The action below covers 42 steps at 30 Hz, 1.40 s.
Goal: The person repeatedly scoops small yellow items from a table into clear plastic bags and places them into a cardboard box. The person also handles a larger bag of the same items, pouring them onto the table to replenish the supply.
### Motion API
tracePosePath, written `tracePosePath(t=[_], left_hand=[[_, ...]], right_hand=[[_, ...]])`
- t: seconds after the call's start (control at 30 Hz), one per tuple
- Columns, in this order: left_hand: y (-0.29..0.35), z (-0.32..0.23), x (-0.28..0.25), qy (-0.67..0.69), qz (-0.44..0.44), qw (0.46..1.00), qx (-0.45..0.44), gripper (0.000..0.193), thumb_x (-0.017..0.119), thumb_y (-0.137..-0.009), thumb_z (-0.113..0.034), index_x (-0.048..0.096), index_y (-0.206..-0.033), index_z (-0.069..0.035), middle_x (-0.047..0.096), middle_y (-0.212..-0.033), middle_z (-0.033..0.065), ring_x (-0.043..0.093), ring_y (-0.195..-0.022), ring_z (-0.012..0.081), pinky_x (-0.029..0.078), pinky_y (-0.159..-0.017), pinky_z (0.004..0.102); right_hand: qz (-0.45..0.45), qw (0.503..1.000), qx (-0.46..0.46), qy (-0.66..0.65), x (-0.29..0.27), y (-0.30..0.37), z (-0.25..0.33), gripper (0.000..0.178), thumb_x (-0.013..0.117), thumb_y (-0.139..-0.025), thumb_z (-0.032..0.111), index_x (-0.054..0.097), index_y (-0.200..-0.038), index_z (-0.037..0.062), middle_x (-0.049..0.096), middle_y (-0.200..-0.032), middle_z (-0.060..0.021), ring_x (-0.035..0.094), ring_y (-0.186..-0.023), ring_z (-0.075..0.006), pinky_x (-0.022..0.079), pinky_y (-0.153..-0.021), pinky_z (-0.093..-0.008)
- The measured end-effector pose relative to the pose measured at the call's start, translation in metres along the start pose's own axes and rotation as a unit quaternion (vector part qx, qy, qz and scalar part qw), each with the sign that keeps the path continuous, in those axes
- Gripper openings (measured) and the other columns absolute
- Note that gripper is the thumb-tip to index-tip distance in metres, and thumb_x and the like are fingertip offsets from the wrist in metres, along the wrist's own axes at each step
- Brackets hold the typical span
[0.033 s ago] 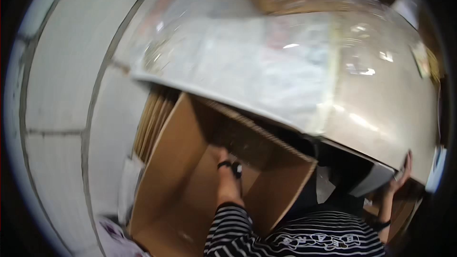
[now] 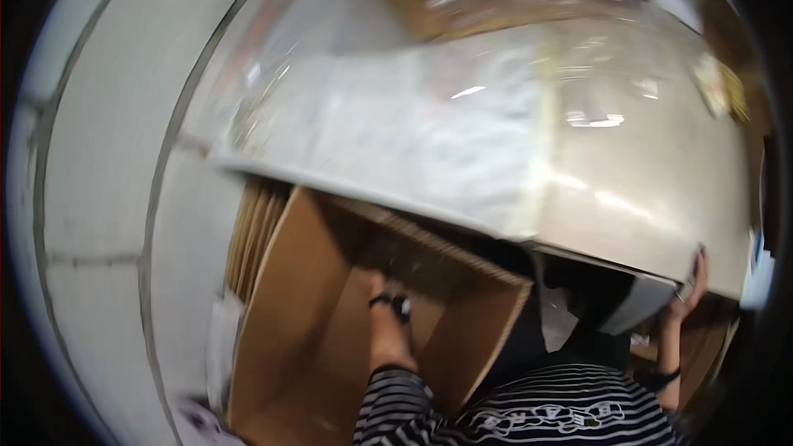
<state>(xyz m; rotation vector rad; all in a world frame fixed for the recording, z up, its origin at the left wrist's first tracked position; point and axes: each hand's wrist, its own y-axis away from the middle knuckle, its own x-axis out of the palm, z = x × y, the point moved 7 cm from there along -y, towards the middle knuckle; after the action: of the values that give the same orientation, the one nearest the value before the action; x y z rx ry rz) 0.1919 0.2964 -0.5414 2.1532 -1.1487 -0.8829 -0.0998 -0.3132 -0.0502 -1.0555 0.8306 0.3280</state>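
My left arm reaches down into a deep open cardboard box (image 2: pixel 289 347). Near the inner far wall is my left hand (image 2: pixel 377 284), blurred, with a black band and a dark watch on the wrist. Its fingers are hard to make out, and whatever they touch is hidden. At the right, my right hand (image 2: pixel 692 289) rests against the edge of the table (image 2: pixel 652 198), fingers stretched along it and holding nothing visible. The box stands below the table's near edge, on the left of my body.
Flat cardboard sheets (image 2: pixel 254 235) stand upright between the box and the table's left end. On the table lies a carton (image 2: pixel 413 16) with shiny clear plastic in it. A yellow roll-like thing (image 2: pixel 733 92) sits at the far right. Pale floor tiles (image 2: pixel 99 182) stretch along the left.
The whole view has shifted slightly, so the table and box appear a little further left, and the box's far rim lower. Both hands keep about the same places.
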Motion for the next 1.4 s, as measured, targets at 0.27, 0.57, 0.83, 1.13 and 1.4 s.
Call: tracePosePath(t=[0.27,0.57,0.83,1.13,1.4], left_hand=[[0.058,-0.086,-0.089,-0.095,0.057,0.993,0.039,0.038,0.049,-0.091,-0.025,0.055,-0.119,0.000,0.052,-0.122,0.0131,0.052,-0.105,0.0285,0.044,-0.089,0.0421],[0.132,-0.174,-0.107,-0.096,0.119,0.970,0.191,0.031,0.051,-0.089,-0.008,0.055,-0.117,0.006,0.060,-0.112,0.0182,0.061,-0.099,0.0294,0.053,-0.086,0.0367],[0.297,-0.227,-0.125,-0.145,0.063,0.955,0.252,0.028,0.057,-0.088,-0.011,0.059,-0.111,0.006,0.063,-0.105,0.0157,0.064,-0.091,0.0263,0.054,-0.081,0.0351],[0.530,-0.316,0.042,-0.220,0.188,0.803,0.522,0.024,0.050,-0.090,-0.011,0.063,-0.106,0.001,0.064,-0.098,0.0113,0.059,-0.085,0.0239,0.048,-0.080,0.0337],[0.728,-0.232,0.218,-0.319,0.447,0.388,0.740,0.041,0.059,-0.081,-0.003,0.051,-0.121,-0.003,0.047,-0.127,0.0219,0.044,-0.118,0.0409,0.037,-0.100,0.0419]], right_hand=[[0.094,0.994,-0.038,-0.040,-0.014,-0.076,0.037,0.031,0.057,-0.078,0.015,0.059,-0.105,0.0015,0.059,-0.109,-0.0145,0.055,-0.103,-0.0321,0.045,-0.087,-0.0397],[0.036,0.981,0.188,0.033,-0.005,-0.217,-0.212,0.042,0.058,-0.076,0.011,0.052,-0.117,0.0051,0.054,-0.118,-0.0165,0.052,-0.110,-0.0348,0.043,-0.092,-0.0430],[0.040,0.954,0.293,0.038,0.052,-0.345,-0.328,0.076,0.067,-0.069,0.011,0.035,-0.138,0.0161,0.027,-0.145,-0.0174,0.036,-0.126,-0.0419,0.036,-0.103,-0.0445],[0.161,0.978,0.051,0.123,0.082,-0.320,-0.248,0.052,0.061,-0.063,0.004,0.048,-0.113,-0.0003,0.049,-0.106,-0.0262,0.060,-0.083,-0.0402,0.050,-0.072,-0.0448],[0.217,0.973,-0.007,0.077,0.020,-0.209,-0.094,0.045,0.058,-0.065,0.005,0.046,-0.107,-0.0075,0.052,-0.098,-0.0239,0.059,-0.071,-0.0370,0.051,-0.063,-0.0415]])
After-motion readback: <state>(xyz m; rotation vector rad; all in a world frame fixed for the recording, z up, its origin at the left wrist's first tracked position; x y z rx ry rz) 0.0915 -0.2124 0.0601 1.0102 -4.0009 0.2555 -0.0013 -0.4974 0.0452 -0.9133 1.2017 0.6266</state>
